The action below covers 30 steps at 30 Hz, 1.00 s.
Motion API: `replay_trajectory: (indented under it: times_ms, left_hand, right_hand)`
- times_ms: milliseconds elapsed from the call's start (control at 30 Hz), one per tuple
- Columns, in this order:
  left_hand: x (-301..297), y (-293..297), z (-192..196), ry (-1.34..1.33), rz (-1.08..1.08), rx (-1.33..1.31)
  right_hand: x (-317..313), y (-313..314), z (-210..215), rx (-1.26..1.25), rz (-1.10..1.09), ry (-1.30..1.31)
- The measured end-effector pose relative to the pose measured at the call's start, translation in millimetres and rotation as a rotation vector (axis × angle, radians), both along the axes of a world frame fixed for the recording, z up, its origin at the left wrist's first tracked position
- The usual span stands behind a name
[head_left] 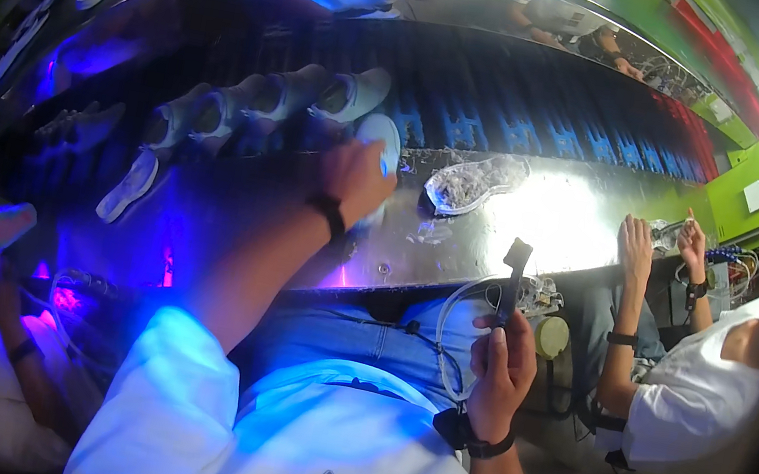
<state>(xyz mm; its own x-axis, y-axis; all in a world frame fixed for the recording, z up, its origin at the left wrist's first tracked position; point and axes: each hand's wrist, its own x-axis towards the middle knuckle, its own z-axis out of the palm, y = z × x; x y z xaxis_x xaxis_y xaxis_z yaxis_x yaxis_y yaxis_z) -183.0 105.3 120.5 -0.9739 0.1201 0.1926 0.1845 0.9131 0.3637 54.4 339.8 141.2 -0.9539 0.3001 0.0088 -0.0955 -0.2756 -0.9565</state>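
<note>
Over the metal ledge, my left hand (359, 178) is closed round a pale white shoe sole (381, 133); its rounded end shows above the fingers, while the hand covers its middle. My right hand (506, 359), lower and to the right, grips the dark handle of a small brush (518, 254), held upright with its head at the top. Between and beyond my hands, a sole-shaped piece with a pale rim and a crinkled, see-through filling (477, 185) lies on the ledge.
White shoes (352, 95) stand in a row on the dark slatted conveyor (489, 79), left of blue holders. Another pale sole (128, 185) rests at left. One co-worker's hand (637, 247) is on the ledge at right; another co-worker at left holds a pale sole (6, 222). A thin tube (443, 335) hangs near my lap.
</note>
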Motion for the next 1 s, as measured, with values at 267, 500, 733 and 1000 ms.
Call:
replay_trajectory:
  times_ms: [267, 500, 733, 1000]
  left_hand:
    - [46.1, 2.7, 2.4, -0.13, -0.086, 0.062]
    - [21.2, 3.4, -13.6, 0.107, -0.068, 0.007]
    - [46.8, -4.2, -18.1, 0.098, -0.176, 0.112]
    - [-21.1, -14.0, -18.6, 0.138, 0.028, 0.434]
  right_hand:
    - [-7.5, 8.9, -19.8, -0.006, 0.008, -0.01]
    - [-22.4, 0.8, -10.4, 0.02, 0.03, 0.038]
    - [-3.8, 12.4, -21.7, -0.015, 0.024, -0.017]
    - [-14.1, 11.7, 10.5, 0.014, 0.012, 0.046]
